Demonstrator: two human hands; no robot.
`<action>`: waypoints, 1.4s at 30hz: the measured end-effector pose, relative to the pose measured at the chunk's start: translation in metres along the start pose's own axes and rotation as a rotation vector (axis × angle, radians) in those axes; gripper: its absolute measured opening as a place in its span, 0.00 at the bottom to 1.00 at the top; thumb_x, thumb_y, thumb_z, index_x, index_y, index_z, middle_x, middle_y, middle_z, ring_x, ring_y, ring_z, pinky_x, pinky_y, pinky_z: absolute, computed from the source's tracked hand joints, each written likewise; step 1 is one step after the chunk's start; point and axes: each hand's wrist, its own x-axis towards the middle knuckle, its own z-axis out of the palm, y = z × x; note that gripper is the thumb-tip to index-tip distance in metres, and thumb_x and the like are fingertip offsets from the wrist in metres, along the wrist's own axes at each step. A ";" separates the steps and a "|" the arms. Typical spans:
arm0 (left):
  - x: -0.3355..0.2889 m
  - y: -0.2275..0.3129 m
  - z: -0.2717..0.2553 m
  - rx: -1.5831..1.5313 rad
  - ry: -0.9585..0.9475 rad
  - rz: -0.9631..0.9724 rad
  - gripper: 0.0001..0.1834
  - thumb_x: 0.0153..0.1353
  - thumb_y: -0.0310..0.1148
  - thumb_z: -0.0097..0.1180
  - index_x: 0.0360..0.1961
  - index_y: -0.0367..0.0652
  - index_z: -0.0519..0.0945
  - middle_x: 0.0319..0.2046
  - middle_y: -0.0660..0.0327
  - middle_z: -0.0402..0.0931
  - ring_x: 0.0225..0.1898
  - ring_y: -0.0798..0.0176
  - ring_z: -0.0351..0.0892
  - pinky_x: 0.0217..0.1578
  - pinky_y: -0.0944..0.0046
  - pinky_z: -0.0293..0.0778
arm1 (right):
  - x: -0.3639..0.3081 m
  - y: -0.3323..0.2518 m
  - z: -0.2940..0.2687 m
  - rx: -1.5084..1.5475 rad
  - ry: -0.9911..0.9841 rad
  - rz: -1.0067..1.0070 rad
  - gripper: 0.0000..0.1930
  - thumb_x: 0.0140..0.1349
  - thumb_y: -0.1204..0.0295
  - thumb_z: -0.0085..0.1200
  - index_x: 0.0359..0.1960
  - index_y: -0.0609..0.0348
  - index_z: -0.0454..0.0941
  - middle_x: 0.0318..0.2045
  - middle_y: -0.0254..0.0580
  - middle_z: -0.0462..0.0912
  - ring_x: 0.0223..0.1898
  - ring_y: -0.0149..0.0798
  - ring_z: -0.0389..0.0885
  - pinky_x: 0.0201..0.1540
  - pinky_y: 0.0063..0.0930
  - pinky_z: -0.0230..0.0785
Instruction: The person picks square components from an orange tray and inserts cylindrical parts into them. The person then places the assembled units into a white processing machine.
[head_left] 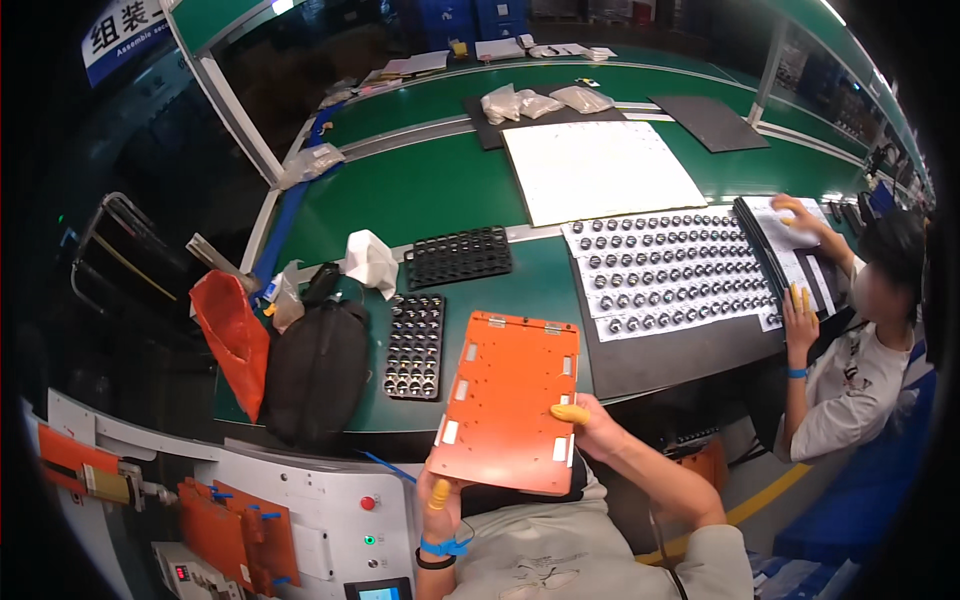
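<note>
Between my two hands is a flat orange plate (510,400) with small holes, pale slots along its sides and two metal hinge-like pieces at its far edge. My left hand (440,500) grips its near left corner, with a yellow finger cot showing and a blue band at the wrist. On the right edge, my right hand (592,425) is closed with a yellow-covered thumb lying over the top face. The fingers beneath the plate are hidden. Just beyond its left side sits a black tray (441,345) holding rows of small round parts.
Farther off lie another black tray (458,258) and a white board (600,175). A black bag (318,375) and red pouch (232,335) stand left. White sheets with round parts (670,270) lie right, beside a co-worker (850,370). A machine (330,490) with a red button is near left.
</note>
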 end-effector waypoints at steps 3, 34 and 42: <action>0.005 0.008 -0.019 0.253 -0.141 0.018 0.28 0.59 0.39 0.69 0.55 0.34 0.74 0.46 0.58 0.81 0.46 0.63 0.82 0.47 0.62 0.79 | 0.016 -0.010 -0.018 -0.034 -0.049 0.129 0.21 0.67 0.61 0.57 0.51 0.69 0.78 0.47 0.44 0.84 0.48 0.34 0.83 0.54 0.30 0.73; 0.093 -0.018 0.031 1.242 0.015 0.278 0.22 0.44 0.33 0.76 0.41 0.34 0.85 0.44 0.54 0.81 0.21 0.59 0.75 0.26 0.60 0.73 | 0.049 -0.008 0.003 -2.144 0.026 -0.755 0.34 0.57 0.68 0.55 0.68 0.63 0.65 0.66 0.56 0.68 0.69 0.59 0.62 0.66 0.52 0.59; 0.094 -0.034 0.022 1.216 0.001 0.460 0.20 0.44 0.29 0.76 0.40 0.35 0.86 0.41 0.60 0.82 0.18 0.69 0.62 0.21 0.67 0.62 | 0.055 -0.103 0.042 -2.285 -0.127 -0.856 0.25 0.64 0.57 0.54 0.58 0.58 0.75 0.55 0.54 0.79 0.53 0.50 0.82 0.44 0.38 0.78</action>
